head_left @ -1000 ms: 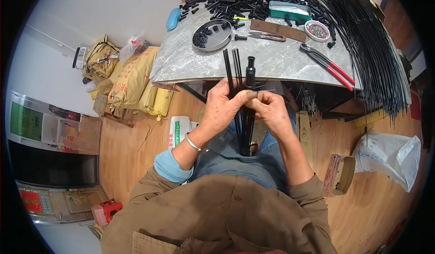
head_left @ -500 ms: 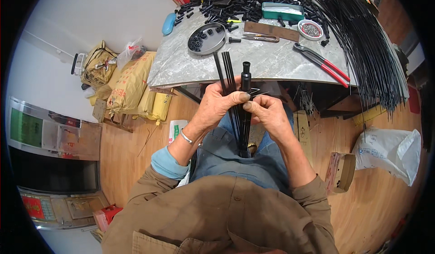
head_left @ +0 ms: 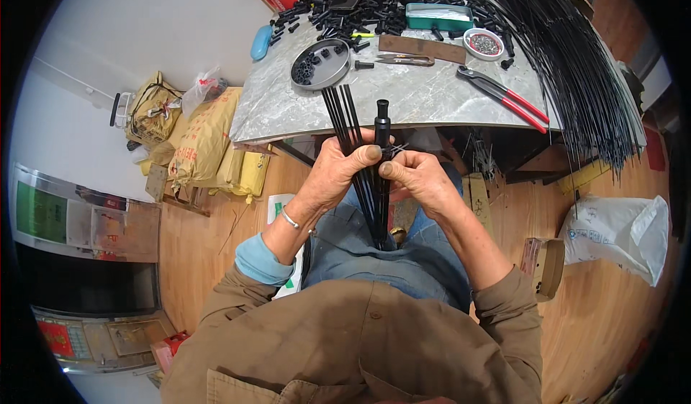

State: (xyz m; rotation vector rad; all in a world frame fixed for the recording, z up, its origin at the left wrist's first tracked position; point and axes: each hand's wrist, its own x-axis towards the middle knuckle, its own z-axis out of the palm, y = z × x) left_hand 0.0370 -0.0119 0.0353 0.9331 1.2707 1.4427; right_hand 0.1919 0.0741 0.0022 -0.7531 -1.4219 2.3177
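My left hand (head_left: 332, 172) is closed around several thin black rods (head_left: 341, 116), whose upper ends fan out to the left, and its thumb presses against a black tube-like piece (head_left: 383, 124) with a flared, stepped top. This piece stands upright between my hands, above my lap. With thumb and forefinger, my right hand (head_left: 423, 182) pinches at the same piece, just below its thicker part. Short, thin wire-like ends (head_left: 401, 147) stick out there, beside the right fingertips. What exactly the right fingers grip is hidden.
Ahead is a grey table (head_left: 266, 109) with red-handled pliers (head_left: 504, 100), a round metal tin (head_left: 296, 78), thread snips (head_left: 407, 60) and a small white dish (head_left: 468, 44). Black plugs (head_left: 381, 8) pile at the back. Long black rods (head_left: 576, 65) overhang the right edge.
The upper ends of the rods in my left hand have spread and tilted further left. The wire ends by my right fingertips point differently. Both hands stay at the tube-like piece.
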